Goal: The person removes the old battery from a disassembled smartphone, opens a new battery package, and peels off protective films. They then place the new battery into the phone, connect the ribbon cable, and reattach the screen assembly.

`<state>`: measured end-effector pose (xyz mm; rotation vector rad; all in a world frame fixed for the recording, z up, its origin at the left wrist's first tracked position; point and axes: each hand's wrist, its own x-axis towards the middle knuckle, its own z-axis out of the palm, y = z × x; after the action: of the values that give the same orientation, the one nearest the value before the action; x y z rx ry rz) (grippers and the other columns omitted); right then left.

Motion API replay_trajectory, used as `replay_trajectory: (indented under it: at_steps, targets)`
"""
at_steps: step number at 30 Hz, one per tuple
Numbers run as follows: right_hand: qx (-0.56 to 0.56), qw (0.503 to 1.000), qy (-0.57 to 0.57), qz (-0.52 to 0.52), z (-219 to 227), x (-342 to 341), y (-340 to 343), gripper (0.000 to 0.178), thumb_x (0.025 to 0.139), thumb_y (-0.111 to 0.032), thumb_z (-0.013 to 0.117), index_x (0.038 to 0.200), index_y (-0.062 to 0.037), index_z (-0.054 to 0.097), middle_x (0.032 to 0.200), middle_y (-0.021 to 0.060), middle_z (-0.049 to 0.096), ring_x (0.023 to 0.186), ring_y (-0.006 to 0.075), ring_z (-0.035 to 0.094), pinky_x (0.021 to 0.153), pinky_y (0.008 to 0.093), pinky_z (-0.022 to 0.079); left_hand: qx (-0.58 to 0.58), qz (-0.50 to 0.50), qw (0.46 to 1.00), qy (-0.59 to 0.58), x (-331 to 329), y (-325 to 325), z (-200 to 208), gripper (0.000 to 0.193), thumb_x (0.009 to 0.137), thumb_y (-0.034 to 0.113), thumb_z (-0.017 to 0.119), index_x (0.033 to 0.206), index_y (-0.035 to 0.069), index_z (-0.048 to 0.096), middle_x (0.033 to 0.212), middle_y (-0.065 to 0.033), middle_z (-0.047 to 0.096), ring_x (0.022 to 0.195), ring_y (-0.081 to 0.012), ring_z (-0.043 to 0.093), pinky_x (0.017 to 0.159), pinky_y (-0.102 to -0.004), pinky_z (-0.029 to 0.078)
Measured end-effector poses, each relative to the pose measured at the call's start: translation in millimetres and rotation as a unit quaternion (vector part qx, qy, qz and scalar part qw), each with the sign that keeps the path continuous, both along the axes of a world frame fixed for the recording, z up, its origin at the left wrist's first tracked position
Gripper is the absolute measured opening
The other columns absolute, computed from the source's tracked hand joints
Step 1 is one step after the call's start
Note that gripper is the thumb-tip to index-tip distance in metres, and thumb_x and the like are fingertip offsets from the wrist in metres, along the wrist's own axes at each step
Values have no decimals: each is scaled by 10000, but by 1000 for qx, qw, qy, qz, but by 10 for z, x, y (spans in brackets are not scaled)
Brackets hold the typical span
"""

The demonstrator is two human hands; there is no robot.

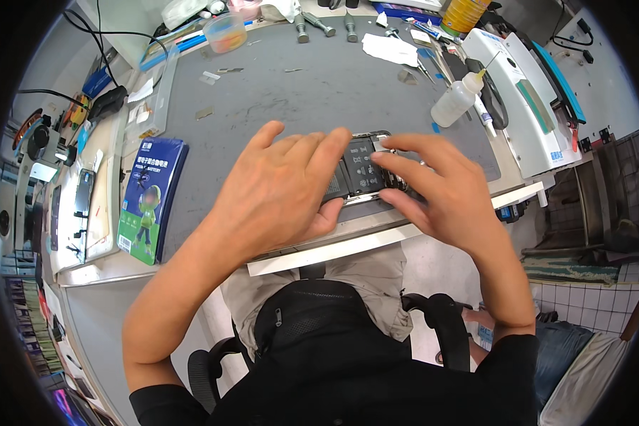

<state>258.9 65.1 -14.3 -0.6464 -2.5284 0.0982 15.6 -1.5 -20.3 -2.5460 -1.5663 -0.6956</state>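
Opened phone (362,163) lies face-up on the grey mat (284,99), near the front edge of the bench (376,228), roughly centred before the person. Inside exposed, black battery (365,175) showing between the hands. Left hand (268,183) lies over the phone's left end, back of hand up, hiding that part; thumb at the near edge, index finger toward the far side. Can't tell if the left fingers grip anything. Right hand (447,181) is at the phone's right end, thumb by the near corner, index finger by the far corner, fingers and thumb parted; can't tell whether they grip the phone or only touch it.

Left of the hands: blue-and-green box (151,202), well apart from the phone; clear tray (149,106) behind it. Far side of the mat: clear tub (224,33), grey-handled screwdrivers (302,28), torn white paper (390,50). Right side, beyond the right hand: white dropper bottle (456,101), yellow at the neck, tilted; white machine (512,103) with blue edge beside it. Yellow container (464,14) at the far right corner.
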Motion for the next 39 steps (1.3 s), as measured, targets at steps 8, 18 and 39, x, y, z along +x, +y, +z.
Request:
replay_trajectory:
  at_steps: [8,18,39]
  targets:
    - [3,996,-83,44,49,-157,116,436,772,-185,817,1177,-88,688,1201,61,668,987,271,695,785,381,579,7,-1,1000,5,-9,-7,-3,690,759,242,796,1354,86,484,1048,-115,694,983,-328,673,1056,-496,429]
    - [83,993,-76,47,-74,-147,54,462,754,-79,780,1204,-69,673,1184,83,679,890,239,737,637,324,601,-17,-11,1000,-15,-41,25,10,666,760,245,777,1341,93,492,1026,-112,703,965,-337,678,1050,-497,439]
    - [270,956,30,113,-170,-331,136,273,695,-159,718,957,-111,776,905,-13,704,646,123,604,477,239,420,-55,6,998,-31,-156,-20,20,779,748,277,831,1398,69,455,1140,-127,702,1030,-325,673,1017,-463,466]
